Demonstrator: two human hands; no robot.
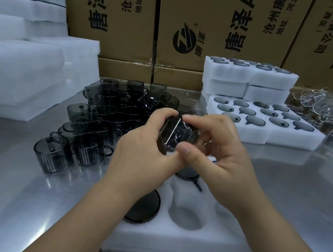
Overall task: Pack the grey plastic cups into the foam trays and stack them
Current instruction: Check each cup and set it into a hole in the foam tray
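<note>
- Left hand (146, 144) and right hand (221, 154) together grasp one grey cup (178, 133), held above the near foam tray (167, 240).
- Near tray: at least two pockets filled, others open.
- Filled tray (286, 139) and stacked trays (250, 77) sit far right.
- Many loose cups (121, 107) remain unpacked.
- Bare table (7, 168) front-left; the pile crowds the near tray's far-left corner.

Sideways black "唐泽", "沧州唐泽", "地址: 河北" on cardboard boxes (214, 9)
</note>
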